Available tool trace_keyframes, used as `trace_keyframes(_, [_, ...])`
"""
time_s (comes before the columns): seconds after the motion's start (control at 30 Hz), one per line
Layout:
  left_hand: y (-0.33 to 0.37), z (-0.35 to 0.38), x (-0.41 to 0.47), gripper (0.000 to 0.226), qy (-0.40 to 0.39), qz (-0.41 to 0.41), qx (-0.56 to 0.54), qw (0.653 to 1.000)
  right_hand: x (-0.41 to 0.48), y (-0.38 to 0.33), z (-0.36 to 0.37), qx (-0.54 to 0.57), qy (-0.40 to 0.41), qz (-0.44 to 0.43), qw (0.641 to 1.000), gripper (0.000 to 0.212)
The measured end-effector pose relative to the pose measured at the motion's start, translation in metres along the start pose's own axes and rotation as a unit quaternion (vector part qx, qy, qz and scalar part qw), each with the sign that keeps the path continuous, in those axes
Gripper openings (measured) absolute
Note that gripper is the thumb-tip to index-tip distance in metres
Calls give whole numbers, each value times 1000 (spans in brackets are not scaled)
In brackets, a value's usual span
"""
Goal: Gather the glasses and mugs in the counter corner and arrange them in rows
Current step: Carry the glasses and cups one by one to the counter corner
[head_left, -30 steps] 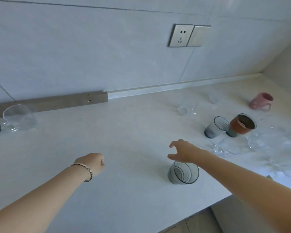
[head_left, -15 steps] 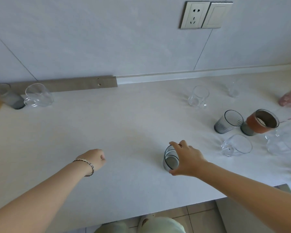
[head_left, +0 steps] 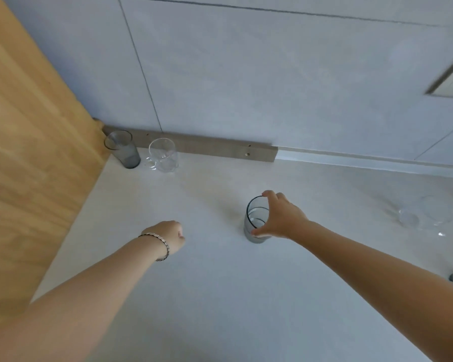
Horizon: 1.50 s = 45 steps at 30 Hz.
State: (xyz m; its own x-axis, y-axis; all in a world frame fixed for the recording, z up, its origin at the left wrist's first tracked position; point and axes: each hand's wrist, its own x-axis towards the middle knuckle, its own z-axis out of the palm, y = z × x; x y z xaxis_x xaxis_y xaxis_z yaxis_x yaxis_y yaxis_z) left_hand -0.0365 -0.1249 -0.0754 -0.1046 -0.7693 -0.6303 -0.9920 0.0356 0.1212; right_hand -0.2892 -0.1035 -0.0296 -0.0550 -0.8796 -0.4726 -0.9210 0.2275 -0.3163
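Now right hand (head_left: 283,220) grips grey glass (head_left: 255,220) mid-counter (head_left: 220,296); left hand (head_left: 168,237) fisted, empty; tall grey glass (head_left: 122,148), clear mug (head_left: 164,155) in corner.

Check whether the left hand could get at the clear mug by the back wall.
Probably yes: the left hand holds nothing, and only bare counter lies between it and the clear mug.

The right hand (head_left: 283,220), earlier hovering, now grips the grey glass (head_left: 255,218)
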Motion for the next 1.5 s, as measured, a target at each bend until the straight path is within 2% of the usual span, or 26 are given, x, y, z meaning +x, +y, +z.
trace_keyframes(0.2, [-44, -37, 44, 9, -4, -2, -3, 1000, 98, -90, -9, 3, 23, -1, 1000, 94])
trace_keyframes(0.37, [-70, -49, 76, 11, -12, 14, -8, 1000, 158, -131, -15, -8, 41, 23, 999, 86])
trace_keyframes(0.53, [-78, -55, 94, 11, -20, 27, -16, 999, 179, -143, -15, -13, 56, 41, 998, 87])
trace_keyframes(0.67, [-78, -54, 95, 9, -22, 36, -8, 999, 163, -134, -9, 71, 80, 35, 994, 100])
trace_keyframes(0.73, [-74, -52, 92, 9, -23, 41, -4, 999, 146, -122, -3, 74, 64, 34, 995, 100])
trace_keyframes(0.83, [-61, -47, 83, 9, -27, 46, 11, 999, 112, -92, 6, 31, 12, 36, 999, 87])
trace_keyframes(1.0, [-6, -34, 68, 18, -28, 84, 54, 995, 49, -11, 11, -1, -141, 61, 988, 52])
trace_keyframes(1.1, [45, -28, 60, 22, -33, 117, 66, 990, 16, 47, 4, 1, -174, 94, 980, 44])
trace_keyframes(1.17, [80, -23, 55, 11, -35, 131, 68, 988, 0, 90, -4, 2, -156, 120, 981, 41])
trace_keyframes(1.33, [169, -2, 43, 10, -31, 151, 63, 986, -18, 207, -36, 21, -32, 172, 984, 39])
trace_keyframes(1.5, [248, 31, 24, 14, -46, 155, 46, 986, -10, 307, -84, 46, 114, 212, 969, 60])
